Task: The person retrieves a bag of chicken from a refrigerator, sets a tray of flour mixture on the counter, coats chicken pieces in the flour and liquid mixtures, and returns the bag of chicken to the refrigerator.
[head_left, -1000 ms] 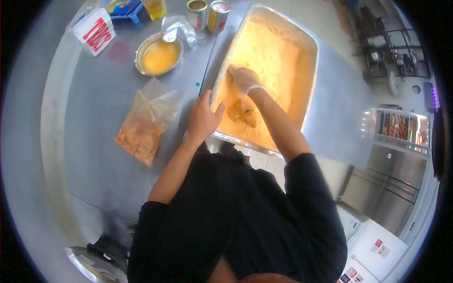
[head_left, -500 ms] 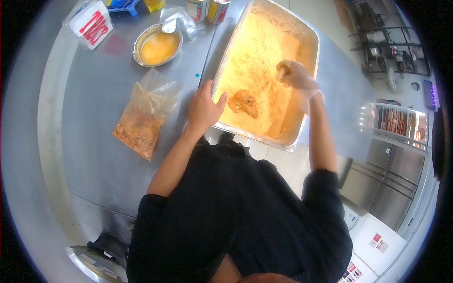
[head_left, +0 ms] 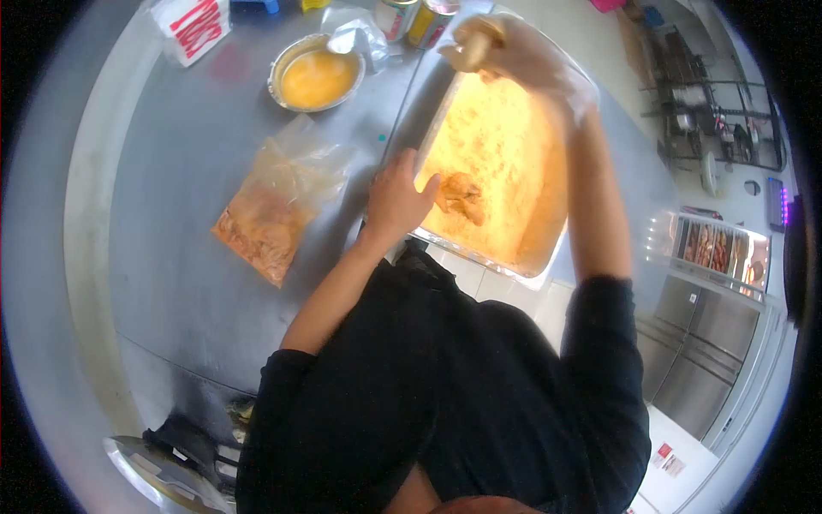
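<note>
A deep metal tray [head_left: 556, 248] holds a bed of orange-yellow powder [head_left: 505, 146]. One coated, lumpy piece [head_left: 461, 197] lies on the powder at the near left. My left hand [head_left: 398, 199] grips the tray's left rim, thumb over the inside edge. Above the tray's far end is my right hand [head_left: 522, 60] in a clear glove, its fingers closed around a powder-coated piece [head_left: 476, 47], blurred by motion. To the left, a metal bowl [head_left: 274, 84] contains yellow liquid.
A plastic bag of orange-coloured pieces [head_left: 265, 218] lies on the metal table [head_left: 171, 248]. Crumpled clear plastic [head_left: 358, 34] touches the bowl. Two cans [head_left: 396, 17] stand at the back, with a white bag with red lettering [head_left: 195, 27] at the far left.
My right hand has lifted from the powder, swung right, then up to the tray's far end with a piece in it. My left hand stays on the rim. The view has shifted.
</note>
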The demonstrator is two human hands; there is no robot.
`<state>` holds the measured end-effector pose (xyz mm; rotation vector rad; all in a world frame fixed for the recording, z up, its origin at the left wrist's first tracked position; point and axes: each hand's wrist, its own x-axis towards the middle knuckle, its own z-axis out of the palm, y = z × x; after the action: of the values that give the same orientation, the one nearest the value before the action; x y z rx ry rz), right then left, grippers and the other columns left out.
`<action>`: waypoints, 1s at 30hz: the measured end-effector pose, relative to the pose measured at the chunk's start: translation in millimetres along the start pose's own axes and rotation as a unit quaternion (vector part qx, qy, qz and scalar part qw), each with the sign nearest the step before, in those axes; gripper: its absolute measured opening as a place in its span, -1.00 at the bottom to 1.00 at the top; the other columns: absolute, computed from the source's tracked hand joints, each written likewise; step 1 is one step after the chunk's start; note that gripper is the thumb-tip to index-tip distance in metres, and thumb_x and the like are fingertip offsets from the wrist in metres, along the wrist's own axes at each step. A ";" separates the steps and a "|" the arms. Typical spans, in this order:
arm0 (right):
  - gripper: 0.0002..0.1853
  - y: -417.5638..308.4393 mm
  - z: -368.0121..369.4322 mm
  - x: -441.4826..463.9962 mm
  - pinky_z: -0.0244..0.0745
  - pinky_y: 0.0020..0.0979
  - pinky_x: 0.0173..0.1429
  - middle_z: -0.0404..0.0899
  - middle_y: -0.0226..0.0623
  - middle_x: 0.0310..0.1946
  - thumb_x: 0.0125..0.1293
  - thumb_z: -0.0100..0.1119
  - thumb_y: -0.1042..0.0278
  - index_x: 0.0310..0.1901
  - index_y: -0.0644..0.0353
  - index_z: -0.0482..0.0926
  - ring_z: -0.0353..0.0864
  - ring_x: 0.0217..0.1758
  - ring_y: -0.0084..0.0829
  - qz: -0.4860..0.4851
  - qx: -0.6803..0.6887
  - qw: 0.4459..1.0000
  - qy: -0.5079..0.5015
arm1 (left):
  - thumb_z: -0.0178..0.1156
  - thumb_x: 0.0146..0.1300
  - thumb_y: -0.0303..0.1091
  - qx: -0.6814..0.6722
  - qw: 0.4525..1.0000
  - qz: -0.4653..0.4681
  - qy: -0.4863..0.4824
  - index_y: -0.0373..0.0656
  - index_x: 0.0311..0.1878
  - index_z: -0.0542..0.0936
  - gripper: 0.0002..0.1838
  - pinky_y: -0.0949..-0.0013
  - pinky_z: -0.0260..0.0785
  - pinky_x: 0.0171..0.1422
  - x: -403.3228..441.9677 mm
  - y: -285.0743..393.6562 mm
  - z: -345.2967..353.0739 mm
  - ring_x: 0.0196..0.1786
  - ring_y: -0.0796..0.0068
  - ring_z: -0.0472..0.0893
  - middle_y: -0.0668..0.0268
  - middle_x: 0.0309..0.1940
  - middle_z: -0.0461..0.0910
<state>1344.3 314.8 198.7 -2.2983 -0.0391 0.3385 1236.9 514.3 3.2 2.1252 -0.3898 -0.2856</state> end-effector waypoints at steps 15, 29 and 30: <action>-0.78 45.9 226.3 226.4 0.70 -0.16 0.06 0.75 -0.03 -0.11 0.34 0.16 0.34 -0.12 0.17 0.76 0.78 0.02 -0.12 -0.176 -0.487 0.854 -0.053 | 0.34 0.27 -0.16 -0.092 0.995 0.008 0.028 -0.23 0.24 0.43 -0.44 -0.13 0.52 0.08 -3.4 -5.4 1.8 0.05 -0.18 0.63 -0.11 0.02 0.61; -0.73 14.7 201.3 212.8 0.62 -0.18 0.14 0.76 -0.03 -0.14 0.23 0.28 0.30 -0.05 0.14 0.73 0.75 0.03 -0.08 -0.167 -0.326 0.927 -0.078 | 0.35 0.28 -0.16 -0.060 0.998 -0.006 0.015 -0.26 0.18 0.42 -0.47 -0.09 0.55 0.02 -3.8 -0.6 -3.5 0.01 -0.14 0.64 -0.03 -0.02 0.58; -0.71 11.8 190.3 207.5 0.61 -0.19 0.13 0.76 -0.03 -0.14 0.19 0.32 0.30 -0.06 0.14 0.73 0.75 0.01 -0.07 -0.146 -0.269 0.949 -0.079 | 0.34 0.29 -0.15 -0.057 0.998 -0.007 0.011 -0.28 0.18 0.41 -0.46 -0.10 0.55 0.03 -3.6 -0.8 -3.2 0.02 -0.14 0.64 -0.04 0.00 0.58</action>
<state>1494.8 471.3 19.1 -2.7419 -0.6146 0.3917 1234.8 518.5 4.5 2.0188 -0.3373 -0.2860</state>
